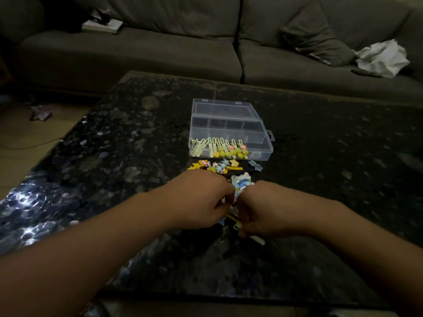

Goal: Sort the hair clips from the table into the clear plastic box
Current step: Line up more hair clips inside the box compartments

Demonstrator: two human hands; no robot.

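Our left hand (pixel 201 202) and right hand (pixel 263 211) sit knuckle to knuckle over the near part of the worktop (pixel 114 156), both curled with fingers tucked under. They appear pinched on small pieces from the loose hair clips (pixel 219 167); exactly which clip each holds we cannot tell, the fingertips being hidden. A pale stick-like clip (pixel 257 240) pokes out beneath the right hand, and a white-and-blue clip (pixel 241 180) shows in the gap above the knuckles.

The rest of the loose pile, yellow stars and pale blue shapes, lies just beyond the hands, between them and the clear plastic box (pixel 263 143). The box stands open near the worktop's middle, lid folded back toward the far edge. A row of yellow-green clips (pixel 219 147) already fills its near-left compartment, long axes running near to far, side by side.

Key relation: the box lies straight ahead of both hands, slightly to the right, so we judge the right hand marginally nearer the empty near-right space. A clip should go in lengthwise, matching the row.

No brand, label or legible writing anywhere; light is dim. Beyond the far edge, a grey sofa (pixel 137 53) with a crumpled white cloth (pixel 382 57).
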